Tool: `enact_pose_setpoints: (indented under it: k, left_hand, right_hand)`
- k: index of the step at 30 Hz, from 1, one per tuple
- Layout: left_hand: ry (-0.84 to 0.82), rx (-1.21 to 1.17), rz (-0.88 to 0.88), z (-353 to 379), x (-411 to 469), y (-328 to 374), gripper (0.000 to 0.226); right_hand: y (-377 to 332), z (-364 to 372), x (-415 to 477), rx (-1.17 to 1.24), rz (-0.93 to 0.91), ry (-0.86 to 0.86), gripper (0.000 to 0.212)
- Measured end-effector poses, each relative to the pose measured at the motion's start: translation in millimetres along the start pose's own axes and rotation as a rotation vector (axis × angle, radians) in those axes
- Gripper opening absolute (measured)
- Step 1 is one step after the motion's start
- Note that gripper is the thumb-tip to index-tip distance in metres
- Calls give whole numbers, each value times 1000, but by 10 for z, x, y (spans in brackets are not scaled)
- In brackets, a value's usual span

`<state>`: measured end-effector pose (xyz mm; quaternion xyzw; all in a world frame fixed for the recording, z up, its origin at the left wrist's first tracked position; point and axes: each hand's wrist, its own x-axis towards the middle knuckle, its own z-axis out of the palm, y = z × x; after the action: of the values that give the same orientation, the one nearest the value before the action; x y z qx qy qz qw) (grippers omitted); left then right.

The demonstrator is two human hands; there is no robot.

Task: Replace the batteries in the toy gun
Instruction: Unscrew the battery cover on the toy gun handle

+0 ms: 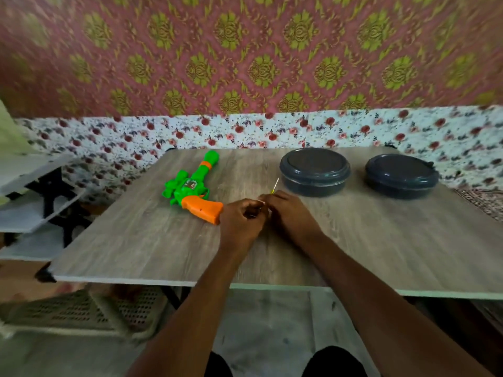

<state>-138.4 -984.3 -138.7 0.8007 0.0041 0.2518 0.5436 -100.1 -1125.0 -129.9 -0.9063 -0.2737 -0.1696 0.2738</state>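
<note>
- The toy gun (190,187) lies flat on the table (130,240), to the left of both hands. Nobody is holding it.
- It is green with an orange grip (205,209). The grip points at the hands and the long end points to the far side of the table.
- The end of the grip is just beside the left hand (241,221). I cannot tell if they touch.
- The left hand's fingers are curled in. I cannot tell if they hold anything.
- The right hand (292,216) is right next to the left hand, and the fingertips of the two hands meet.
- The right hand's fingers are bunched together around a thin yellow stick (275,185). The stick pokes up and away from the fingertips.
- A small white bit (262,203) shows where the two hands meet. It is too blurry to say what it is.
- Two dark round tubs with lids on sit at the back of the table. The near tub (315,170) is just behind the right hand. The far tub (400,175) is off to the right, away from the gun.
- A cloth with red flowers (245,129) hangs behind the table. Above it is a pink and green patterned wall (245,50).
- White shelves (32,202) stand to the left of the table.
- A basket (81,311) with little holes sits on the floor below the table's left side.
</note>
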Motion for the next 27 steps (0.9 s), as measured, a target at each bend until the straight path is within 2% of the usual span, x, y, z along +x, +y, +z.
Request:
enact_pose_setpoints:
  k: [5,9,11,15,17,19,21,27]
  left_hand:
    - [132,-30,-35,-113,39,-10,10]
    - [337,220,-32,-483,126,-103,23]
    - [390,328,1,-645,266,-192,21]
    - [482,337,-115,-862,435,-275,21]
    - [570,437,-226,-932,475,-312,25]
    - [540,519,-405,-1020,570,-370,38]
    - [435,490,-530,-1091,677,-438,52]
    - [339,350,-581,-1242,957,-471,106]
  right_hand:
    - [32,-2,27,-9,115,68,33]
    - [77,0,58,82,93,42,21]
    - [60,10,73,114,65,29,22]
    - [-32,127,202,144,27,10,23]
    - [-69,223,292,153,36,38,20]
    - [-78,335,391,154,54,66,17]
    - [-54,409,461,137,90,54,13]
    - [-13,500,680,140,123,75,17]
